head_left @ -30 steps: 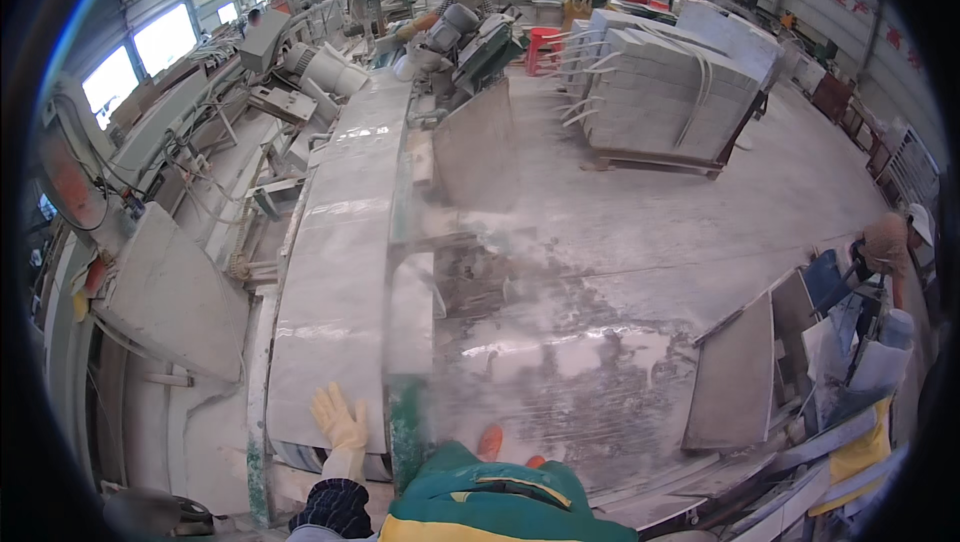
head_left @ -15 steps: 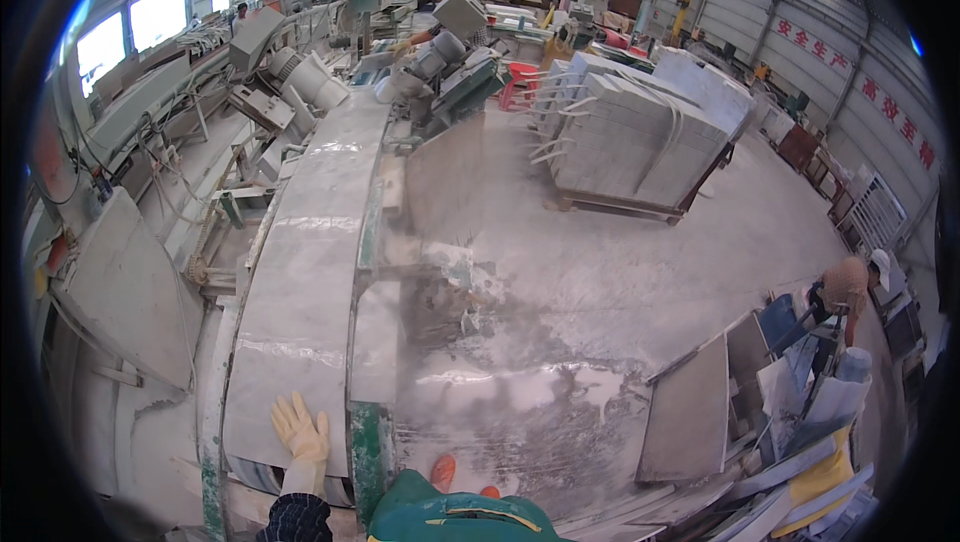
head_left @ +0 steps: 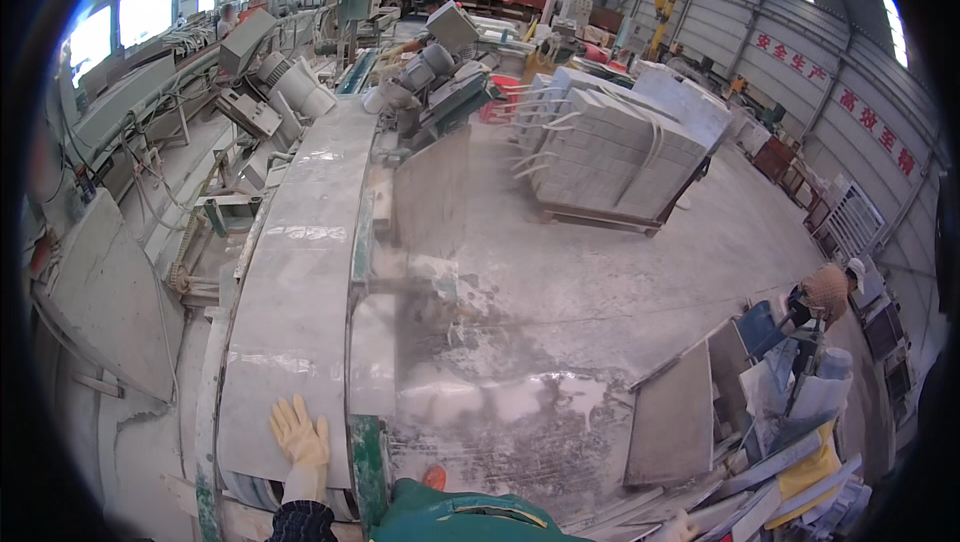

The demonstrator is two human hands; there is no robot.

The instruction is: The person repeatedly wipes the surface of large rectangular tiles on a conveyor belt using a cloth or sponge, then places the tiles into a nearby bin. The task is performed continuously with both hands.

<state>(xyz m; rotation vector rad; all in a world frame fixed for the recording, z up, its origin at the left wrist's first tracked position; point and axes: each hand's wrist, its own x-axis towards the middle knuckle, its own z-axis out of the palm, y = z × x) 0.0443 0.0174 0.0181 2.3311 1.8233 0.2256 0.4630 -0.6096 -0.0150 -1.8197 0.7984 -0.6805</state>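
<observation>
My left hand (head_left: 300,437), in a cream rubber glove, lies on the near end of a pale, wet-looking stone slab (head_left: 270,382). Its fingers are stretched out and apart, with nothing held. The slab's surface runs away from me along a conveyor (head_left: 366,467) with green-painted side rails. Rollers show beneath the slab's near edge. At the lower edge, right of my green apron (head_left: 470,517), a pale glove-like shape (head_left: 680,526) is partly cut off. It may be my right hand; its fingers are too unclear to read.
Motor-driven machinery (head_left: 425,72) stands over the conveyor's far part. A strapped stack of stone blocks (head_left: 610,157) sits on a pallet. Slabs lean at left (head_left: 110,292) and right (head_left: 672,422). A co-worker (head_left: 825,292) bends at far right. Wet patches mark the floor.
The view has shifted slightly, moving the far scene left and lower. My left hand stays flat on the slab. The pale glove-like shape has appeared at the lower edge.
</observation>
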